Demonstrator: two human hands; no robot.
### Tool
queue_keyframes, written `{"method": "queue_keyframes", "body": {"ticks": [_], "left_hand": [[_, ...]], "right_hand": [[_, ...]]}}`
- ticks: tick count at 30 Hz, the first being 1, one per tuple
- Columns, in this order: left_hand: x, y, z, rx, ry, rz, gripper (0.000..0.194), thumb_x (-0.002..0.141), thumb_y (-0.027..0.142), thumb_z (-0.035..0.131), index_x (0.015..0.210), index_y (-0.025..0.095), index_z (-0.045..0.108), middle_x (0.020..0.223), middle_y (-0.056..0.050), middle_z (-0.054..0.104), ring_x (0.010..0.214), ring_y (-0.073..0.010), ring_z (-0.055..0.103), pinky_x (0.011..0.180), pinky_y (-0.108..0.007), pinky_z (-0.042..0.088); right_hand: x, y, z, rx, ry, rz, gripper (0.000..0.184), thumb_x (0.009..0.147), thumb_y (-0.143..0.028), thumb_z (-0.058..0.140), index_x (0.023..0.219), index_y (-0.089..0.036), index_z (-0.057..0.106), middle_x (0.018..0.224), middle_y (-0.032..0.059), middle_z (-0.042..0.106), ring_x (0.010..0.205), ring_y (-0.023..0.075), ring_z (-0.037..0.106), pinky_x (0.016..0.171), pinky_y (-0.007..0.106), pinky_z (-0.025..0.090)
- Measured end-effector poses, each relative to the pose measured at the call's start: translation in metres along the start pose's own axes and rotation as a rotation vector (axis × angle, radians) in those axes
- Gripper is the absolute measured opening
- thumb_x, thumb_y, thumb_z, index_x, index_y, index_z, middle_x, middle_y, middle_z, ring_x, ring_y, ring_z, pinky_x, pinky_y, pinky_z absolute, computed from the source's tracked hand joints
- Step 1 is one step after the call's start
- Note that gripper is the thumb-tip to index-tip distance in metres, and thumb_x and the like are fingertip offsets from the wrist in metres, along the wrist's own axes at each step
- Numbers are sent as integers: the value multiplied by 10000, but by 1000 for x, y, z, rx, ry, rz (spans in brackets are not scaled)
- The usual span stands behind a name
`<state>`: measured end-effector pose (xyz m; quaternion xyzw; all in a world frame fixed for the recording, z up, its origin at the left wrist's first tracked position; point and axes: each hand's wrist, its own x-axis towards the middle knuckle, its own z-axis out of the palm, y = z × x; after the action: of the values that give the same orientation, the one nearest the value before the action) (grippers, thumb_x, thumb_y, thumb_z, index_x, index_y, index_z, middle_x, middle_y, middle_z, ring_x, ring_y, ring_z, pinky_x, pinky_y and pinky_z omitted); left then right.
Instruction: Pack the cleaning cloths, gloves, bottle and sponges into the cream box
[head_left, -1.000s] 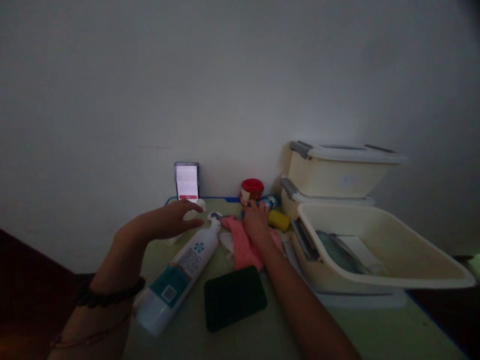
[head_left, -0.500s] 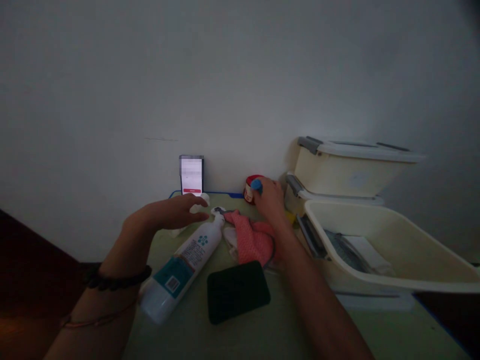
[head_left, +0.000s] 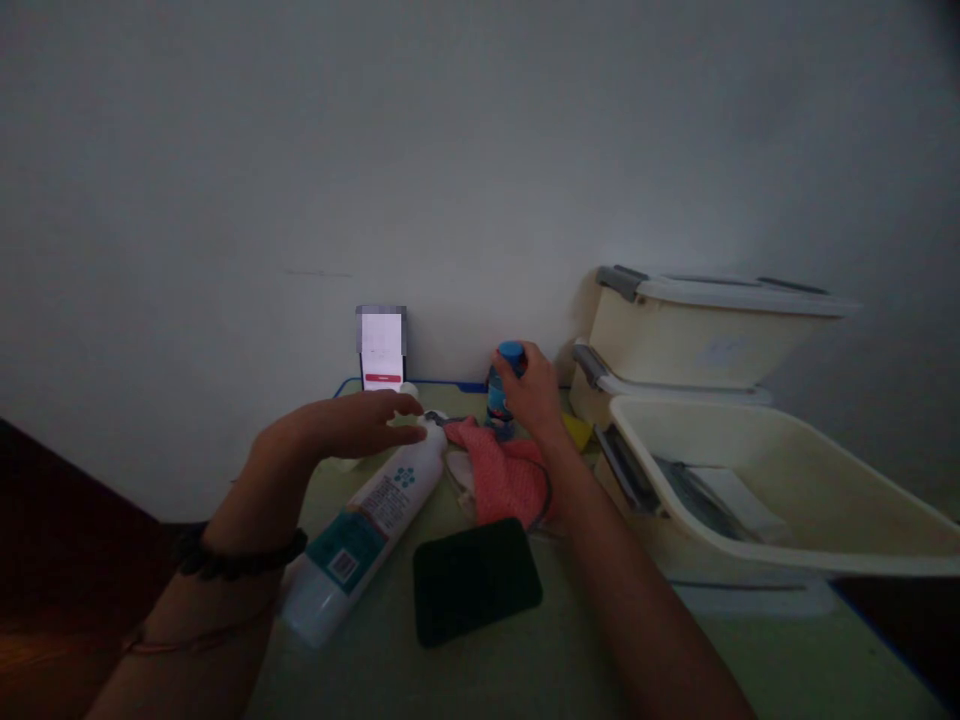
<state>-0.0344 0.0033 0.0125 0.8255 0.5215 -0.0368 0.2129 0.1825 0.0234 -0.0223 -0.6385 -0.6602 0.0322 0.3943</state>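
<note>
My right hand [head_left: 534, 385] is closed round the upper part of a small blue-capped bottle [head_left: 497, 400], held upright behind a crumpled pink cloth [head_left: 506, 480]. My left hand [head_left: 367, 420] hovers with thumb and fingers apart, close to the neck of a large white bottle [head_left: 386, 505] with a teal label, which lies on its side. A dark green scouring pad [head_left: 477, 582] lies in front of the cloth. Part of a yellow sponge [head_left: 577, 432] shows beyond my right wrist.
A lit phone [head_left: 382, 350] leans at the wall behind my left hand. On the right stand a lidded cream box [head_left: 675, 345] and an open cream bin [head_left: 825, 480] with a few items inside. The table [head_left: 525, 670] has a blue edge.
My right hand has lifted the small blue-capped bottle from where it lay beside the sponge and turned it upright, now in front of the red roll. My left hand stays almost in place.
</note>
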Motion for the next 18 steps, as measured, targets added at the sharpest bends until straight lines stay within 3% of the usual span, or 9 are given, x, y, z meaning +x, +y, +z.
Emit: {"method": "queue_keyframes", "body": {"ticks": [4, 7, 9, 12, 15, 18], "left_hand": [[1, 0, 1, -16, -30, -10, 542, 809, 538, 415, 1219, 204, 534, 1238, -111, 594, 1045, -254, 588, 816, -326, 458], [4, 2, 2, -30, -50, -9, 523, 807, 527, 421, 1202, 207, 544, 1237, -98, 596, 1040, -234, 594, 819, -306, 459], [5, 2, 3, -37, -56, -3, 522, 803, 529, 426, 1189, 201, 552, 1239, -98, 593, 1041, -229, 594, 826, -302, 456], [6, 3, 4, -33, -55, 4, 515, 803, 533, 425, 1176, 204, 561, 1228, -97, 600, 1035, -229, 597, 831, -303, 453], [5, 4, 3, -31, -63, -12, 526, 801, 532, 430, 1186, 196, 555, 1225, -103, 602, 1035, -235, 599, 824, -307, 457], [4, 7, 2, -47, -72, -23, 532, 797, 517, 448, 1201, 183, 541, 1233, -109, 598, 1036, -231, 602, 819, -300, 461]], "right_hand": [[-3, 3, 2, -54, -97, 43, 398, 897, -355, 383, 1154, -66, 480, 1174, 189, 575, 1097, 235, 525, 892, 330, 386], [-10, 1, 2, -113, -188, 95, 584, 869, -366, 439, 1315, -10, 317, 1262, 257, 506, 1119, 293, 532, 870, 371, 412], [-13, -3, -1, -157, -244, 132, 709, 860, -356, 453, 1379, 34, 168, 1226, 294, 526, 1078, 330, 565, 826, 403, 438], [-16, -10, -9, -219, -317, 162, 732, 871, -294, 433, 1378, 106, 88, 1102, 315, 600, 1004, 348, 610, 771, 417, 461], [-17, -15, -19, -269, -358, 152, 623, 902, -231, 371, 1351, 145, 157, 1072, 333, 606, 980, 336, 625, 742, 398, 473], [-20, -17, -25, -294, -405, 84, 431, 893, -231, 443, 1242, 21, 452, 1027, 251, 649, 937, 289, 642, 744, 370, 483]]}}
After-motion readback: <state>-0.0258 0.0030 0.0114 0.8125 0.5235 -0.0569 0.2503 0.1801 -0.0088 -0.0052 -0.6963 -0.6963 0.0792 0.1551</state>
